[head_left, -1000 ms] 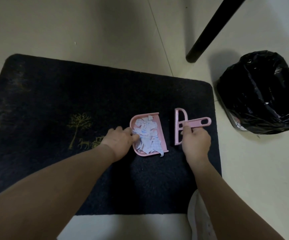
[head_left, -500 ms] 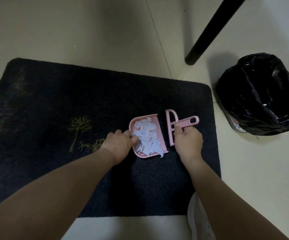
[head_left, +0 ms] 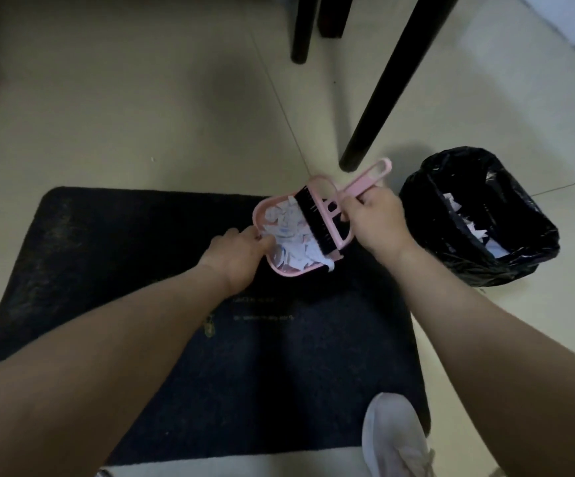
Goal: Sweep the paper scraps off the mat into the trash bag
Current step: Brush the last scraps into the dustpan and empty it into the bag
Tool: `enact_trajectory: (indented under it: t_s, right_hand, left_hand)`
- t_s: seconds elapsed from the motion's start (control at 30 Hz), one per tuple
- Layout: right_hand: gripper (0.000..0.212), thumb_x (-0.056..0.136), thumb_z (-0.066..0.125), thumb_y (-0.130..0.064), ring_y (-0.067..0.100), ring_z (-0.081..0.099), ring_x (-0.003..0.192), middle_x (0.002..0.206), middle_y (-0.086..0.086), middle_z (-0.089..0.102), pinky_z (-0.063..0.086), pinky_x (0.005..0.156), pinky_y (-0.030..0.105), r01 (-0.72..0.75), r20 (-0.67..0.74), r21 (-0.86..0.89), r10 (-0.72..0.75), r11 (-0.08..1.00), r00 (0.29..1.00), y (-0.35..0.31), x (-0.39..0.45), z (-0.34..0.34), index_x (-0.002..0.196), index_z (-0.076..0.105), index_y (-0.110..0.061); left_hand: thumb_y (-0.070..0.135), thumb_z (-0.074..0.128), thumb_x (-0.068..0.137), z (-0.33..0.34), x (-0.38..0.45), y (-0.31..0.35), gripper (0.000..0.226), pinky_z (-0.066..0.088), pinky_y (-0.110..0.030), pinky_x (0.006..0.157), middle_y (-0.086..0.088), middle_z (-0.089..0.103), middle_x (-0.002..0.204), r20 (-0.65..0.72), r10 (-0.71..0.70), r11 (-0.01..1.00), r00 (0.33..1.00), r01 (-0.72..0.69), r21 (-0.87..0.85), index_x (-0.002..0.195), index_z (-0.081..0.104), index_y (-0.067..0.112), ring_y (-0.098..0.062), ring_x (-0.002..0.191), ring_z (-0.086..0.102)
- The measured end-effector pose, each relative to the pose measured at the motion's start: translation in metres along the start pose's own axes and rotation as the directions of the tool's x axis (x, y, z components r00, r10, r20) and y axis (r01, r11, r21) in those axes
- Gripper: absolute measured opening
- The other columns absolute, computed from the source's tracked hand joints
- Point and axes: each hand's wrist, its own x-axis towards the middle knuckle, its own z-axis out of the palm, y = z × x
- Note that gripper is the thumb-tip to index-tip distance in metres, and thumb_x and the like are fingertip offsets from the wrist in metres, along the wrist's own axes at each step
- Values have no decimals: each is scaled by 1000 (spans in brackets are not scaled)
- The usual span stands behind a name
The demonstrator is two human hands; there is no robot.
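I note the left hand (head_left: 236,258) fingers gripping the dustpan (head_left: 262,215) rim; paper scraps (head_left: 287,232) lie just beyond them. Right hand (head_left: 377,222) fingers clasp the brush (head_left: 313,218) handle, bristles over the scraps.

Both bare forearms reaching forward from bottom of view, converging toward centre. Left forearm entering from lower left, running diagonally up and right. Left hand (head_left: 236,258) seen from the back, wrist roughly straight, fingers curled, thumb tip extended to the right and pinching the near rim of the dustpan (head_left: 262,215). Right forearm entering from lower right, angled up and left, steeper than the left. Right hand (head_left: 377,220) also back-up, fingers wrapped round the handle of the brush (head_left: 358,185), knuckles toward the camera. Hands close together, not touching. White shoe (head_left: 394,438) at bottom edge, between the forearms.
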Motion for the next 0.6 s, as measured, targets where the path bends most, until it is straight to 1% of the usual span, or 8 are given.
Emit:
enact_trajectory:
  t_s: [0.07, 0.13, 0.23, 0.37, 0.4, 0.47, 0.53, 0.6]
  right_hand:
    - [25, 90, 57, -24, 25, 63, 77, 75, 7, 66, 50, 73, 34, 31, -9, 3, -31, 1000, 999, -14, 9, -20, 70, 65, -12]
    - [23, 90, 56, -21, 23, 61, 72, 76, 7, 66, 47, 66, 31, 46, -9, 13, -46, 999, 999, -23, 15, -42, 71, 65, -11]
    - [31, 90, 55, -18, 14, 54, 58, 64, -1, 60, 43, 58, 28, 38, -27, 33, -37, 999, 999, -26, 20, -76, 60, 58, -17]
    - [24, 89, 56, -18, 15, 59, 63, 66, -4, 62, 45, 64, 27, 31, -117, 62, -24, 998, 993, -15, 26, -124, 66, 63, -17]
    - [24, 89, 56, -18, 10, 60, 62, 66, -6, 62, 45, 64, 27, 31, -141, 83, -19, 996, 990, -9, 27, -134, 66, 63, -17]
    - [30, 90, 56, -19, -1, 56, 49, 63, -7, 61, 41, 57, 26, 35, -194, 113, -12, 993, 981, 6, 30, -154, 61, 59, -21]
    - [32, 91, 56, -21, 3, 55, 49, 63, -6, 61, 39, 54, 25, 28, -254, 153, 12, 988, 967, 21, 34, -173, 59, 59, -22]
    - [30, 90, 57, -21, 10, 57, 57, 65, -4, 63, 43, 59, 27, 28, -330, 216, 46, 976, 943, 37, 42, -190, 61, 61, -19]
  left_hand:
    - [13, 42, 89, -24, 6, 9, 43, 43, -40, 78, -11, 43, 129, -45, -2, 1000, 999, 2, 0, 130, 38, 24, -36, 107, 49]
    - [12, 42, 89, -45, 12, 20, 41, 42, -40, 76, -13, 44, 127, -82, 24, 1000, 996, -23, 11, 129, 39, 22, -37, 106, 49]
    - [12, 44, 88, -68, 21, 39, 36, 47, -42, 77, -14, 47, 120, -123, 72, 997, 990, -69, 28, 124, 41, 19, -37, 101, 52]
    - [12, 44, 89, -97, 39, 73, 28, 46, -40, 74, -13, 49, 118, -175, 126, 991, 976, -117, 62, 117, 43, 19, -37, 96, 54]
    - [13, 44, 89, -102, 44, 82, 26, 45, -39, 72, -12, 50, 117, -188, 149, 988, 971, -136, 77, 114, 43, 19, -37, 96, 55]
    - [14, 43, 90, -110, 57, 102, 22, 41, -36, 70, -12, 51, 115, -199, 198, 978, 960, -178, 112, 112, 44, 18, -36, 96, 55]
    - [14, 43, 91, -117, 71, 124, 21, 38, -33, 69, -12, 50, 116, -191, 241, 967, 952, -219, 130, 112, 45, 17, -34, 97, 55]
    - [13, 44, 91, -120, 87, 145, 21, 37, -31, 70, -12, 49, 118, -179, 282, 956, 943, -260, 135, 112, 45, 16, -33, 97, 55]
